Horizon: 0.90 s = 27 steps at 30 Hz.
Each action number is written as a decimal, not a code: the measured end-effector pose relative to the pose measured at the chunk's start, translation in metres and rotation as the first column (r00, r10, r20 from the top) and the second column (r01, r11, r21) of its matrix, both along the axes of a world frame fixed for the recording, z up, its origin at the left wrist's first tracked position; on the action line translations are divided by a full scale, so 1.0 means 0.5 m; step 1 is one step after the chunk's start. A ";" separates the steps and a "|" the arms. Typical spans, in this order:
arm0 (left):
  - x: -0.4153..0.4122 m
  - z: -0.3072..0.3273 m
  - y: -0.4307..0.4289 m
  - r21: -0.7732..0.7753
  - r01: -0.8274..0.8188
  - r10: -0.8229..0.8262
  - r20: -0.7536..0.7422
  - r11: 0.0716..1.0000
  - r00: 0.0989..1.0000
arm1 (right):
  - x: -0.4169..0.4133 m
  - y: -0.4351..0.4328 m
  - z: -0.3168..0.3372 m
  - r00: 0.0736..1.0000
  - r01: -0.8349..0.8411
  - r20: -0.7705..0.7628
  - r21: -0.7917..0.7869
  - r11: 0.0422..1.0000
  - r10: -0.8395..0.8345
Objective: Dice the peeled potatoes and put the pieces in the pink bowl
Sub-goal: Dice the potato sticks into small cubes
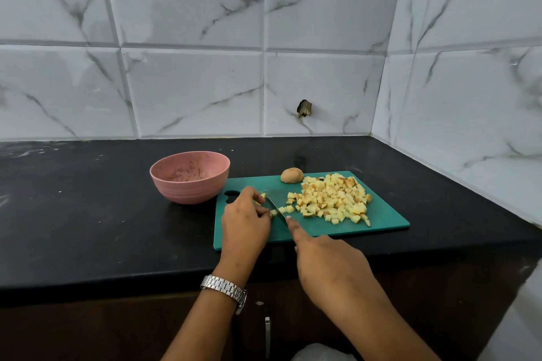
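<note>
A teal cutting board (387,221) lies on the black counter. A heap of diced potato (334,199) covers its right half. At the board's far edge sits a whole potato piece (291,175). My left hand (245,221) pinches a small strip of potato (262,197) near the board's left end. My right hand (328,267) grips a knife handle, index finger stretched along the spine; the blade (274,204) stands right beside my left fingertips. The pink bowl (190,176) stands just left of the board, with only reddish marks showing inside it.
The counter's front edge (117,281) runs below the board, with dark cabinet doors underneath. Marble-tiled walls close the back and the right side. A dark hole (304,108) marks the back wall. A metal watch (224,290) is on my left wrist.
</note>
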<state>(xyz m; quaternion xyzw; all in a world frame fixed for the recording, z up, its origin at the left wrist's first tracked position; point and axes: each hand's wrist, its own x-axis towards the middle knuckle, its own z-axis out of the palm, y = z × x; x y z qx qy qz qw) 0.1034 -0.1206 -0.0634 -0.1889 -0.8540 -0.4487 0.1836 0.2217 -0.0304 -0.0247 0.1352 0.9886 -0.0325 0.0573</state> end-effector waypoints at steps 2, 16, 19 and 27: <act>0.000 -0.002 0.001 0.004 -0.010 0.010 -0.010 1.000 1.000 | -0.012 -0.004 0.005 1.000 0.009 0.001 -0.013 1.000 -0.009; -0.002 -0.004 -0.006 0.001 0.023 -0.023 -0.015 1.000 1.000 | 0.010 0.000 0.013 0.998 -0.040 -0.060 -0.076 0.996 0.035; -0.003 -0.004 -0.005 0.008 0.001 -0.001 -0.010 1.000 1.000 | 0.033 0.003 0.015 0.996 -0.059 -0.072 -0.068 0.996 0.054; -0.006 -0.004 -0.001 -0.012 -0.028 0.027 -0.029 1.000 0.999 | 0.044 0.005 0.005 0.996 -0.063 -0.068 -0.094 0.994 0.056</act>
